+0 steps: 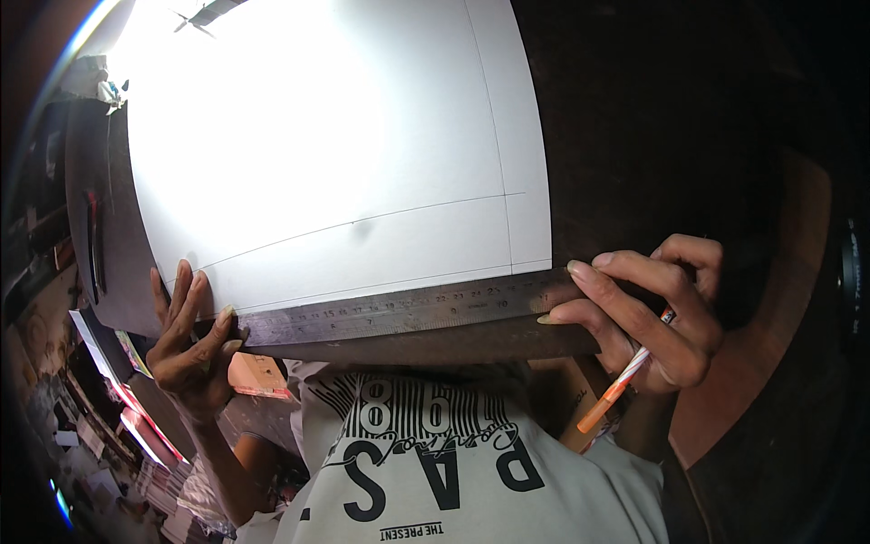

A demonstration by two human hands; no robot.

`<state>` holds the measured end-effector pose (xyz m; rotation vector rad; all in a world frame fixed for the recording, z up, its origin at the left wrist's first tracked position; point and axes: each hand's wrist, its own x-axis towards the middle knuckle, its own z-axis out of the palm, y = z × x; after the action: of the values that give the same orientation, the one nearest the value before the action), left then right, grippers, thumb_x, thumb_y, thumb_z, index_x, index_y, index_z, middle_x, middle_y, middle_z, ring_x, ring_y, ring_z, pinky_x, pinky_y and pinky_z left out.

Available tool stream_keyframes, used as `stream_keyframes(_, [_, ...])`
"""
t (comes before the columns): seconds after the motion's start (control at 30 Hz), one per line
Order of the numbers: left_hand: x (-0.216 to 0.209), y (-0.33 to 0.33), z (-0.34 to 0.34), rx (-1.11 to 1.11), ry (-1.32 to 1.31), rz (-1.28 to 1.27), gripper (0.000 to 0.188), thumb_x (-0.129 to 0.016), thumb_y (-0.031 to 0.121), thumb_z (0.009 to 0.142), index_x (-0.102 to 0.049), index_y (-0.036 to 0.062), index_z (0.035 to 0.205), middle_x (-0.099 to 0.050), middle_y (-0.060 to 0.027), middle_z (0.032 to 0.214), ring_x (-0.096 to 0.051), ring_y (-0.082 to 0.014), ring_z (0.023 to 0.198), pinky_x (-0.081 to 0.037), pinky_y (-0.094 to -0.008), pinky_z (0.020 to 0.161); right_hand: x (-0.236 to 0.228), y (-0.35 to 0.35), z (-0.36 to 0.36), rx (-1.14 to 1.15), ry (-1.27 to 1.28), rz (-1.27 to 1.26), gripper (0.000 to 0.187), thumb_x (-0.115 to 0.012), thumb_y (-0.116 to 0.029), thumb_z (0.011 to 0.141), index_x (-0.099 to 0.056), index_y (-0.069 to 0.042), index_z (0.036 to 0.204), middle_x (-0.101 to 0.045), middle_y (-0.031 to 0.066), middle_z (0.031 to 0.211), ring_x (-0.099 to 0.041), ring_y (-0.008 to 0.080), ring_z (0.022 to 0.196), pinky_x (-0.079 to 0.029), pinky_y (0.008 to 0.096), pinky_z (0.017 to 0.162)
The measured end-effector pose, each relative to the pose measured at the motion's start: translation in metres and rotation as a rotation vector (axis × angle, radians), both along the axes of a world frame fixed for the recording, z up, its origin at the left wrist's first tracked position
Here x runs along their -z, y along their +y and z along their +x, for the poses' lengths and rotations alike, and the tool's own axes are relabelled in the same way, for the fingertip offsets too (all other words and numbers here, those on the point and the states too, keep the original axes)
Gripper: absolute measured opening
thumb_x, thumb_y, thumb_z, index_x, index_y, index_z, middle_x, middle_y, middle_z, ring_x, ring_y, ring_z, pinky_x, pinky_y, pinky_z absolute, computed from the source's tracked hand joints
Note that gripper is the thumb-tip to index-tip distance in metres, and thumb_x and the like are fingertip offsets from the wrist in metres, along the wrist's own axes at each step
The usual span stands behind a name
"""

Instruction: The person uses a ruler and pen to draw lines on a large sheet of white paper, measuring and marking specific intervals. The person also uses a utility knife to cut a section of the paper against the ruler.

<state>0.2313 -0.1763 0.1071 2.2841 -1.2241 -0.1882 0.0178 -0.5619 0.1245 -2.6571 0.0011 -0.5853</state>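
Observation:
A steel ruler [408, 310] lies along the near edge of a large white sheet of paper [444, 136]. Thin drawn lines cross the sheet, one along the near edge, one above it and one down the right side. My left hand [195, 340] pinches the ruler's left end between thumb and fingers, its other fingertips resting at the paper's corner. At the opposite end, my right hand [657, 308] grips the ruler with thumb and forefinger. A pen [625, 379] with orange and white stripes is tucked in that same hand, its orange end pointing down toward me.
Under the paper is a dark tabletop [625, 136]. A slim dark and red object [93, 236] lies on it at the left. Strong light washes out the sheet's upper left. Below the left hand is a cardboard box [258, 374]; cluttered items lie farther left.

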Motion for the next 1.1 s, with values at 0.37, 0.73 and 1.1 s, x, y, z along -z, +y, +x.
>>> stream_keyframes(0.37, [0.0002,-0.0017,-0.0002,0.007,-0.022,-0.01,0.027,-0.08,0.028,0.083,-0.08,0.0162,0.108,-0.066,-0.0206,0.133,-0.05,-0.042,0.139,-0.017,-0.0676,0.122,-0.0013,-0.002,-0.0002,-0.039,0.029,-0.008,0.03,-0.086,-0.03,0.077,-0.081,-0.008,0.096,-0.072,0.0024,0.09,-0.056,0.0154,0.082,-0.039,0.0311,0.068])
stream_keyframes(0.73, [-0.0007,-0.0033,-0.0003,0.004,-0.027,0.006,0.027,-0.08,0.025,0.083,-0.08,0.0135,0.107,-0.067,-0.0214,0.132,-0.051,-0.0429,0.138,-0.017,-0.0679,0.122,-0.0043,-0.0068,-0.0004,-0.057,0.062,-0.028,0.03,-0.086,-0.03,0.076,-0.081,-0.009,0.097,-0.072,0.0022,0.091,-0.056,0.0159,0.081,-0.039,0.0306,0.067])
stream_keyframes(1.1, [-0.0021,-0.0039,-0.0026,-0.009,-0.028,0.02,0.026,-0.081,0.024,0.082,-0.08,0.0127,0.105,-0.067,-0.0209,0.131,-0.051,-0.0427,0.138,-0.018,-0.0689,0.121,-0.0018,-0.0064,-0.0022,-0.063,0.056,-0.037,0.03,-0.085,-0.031,0.077,-0.08,-0.009,0.097,-0.071,0.0013,0.088,-0.057,0.015,0.08,-0.04,0.0303,0.066])
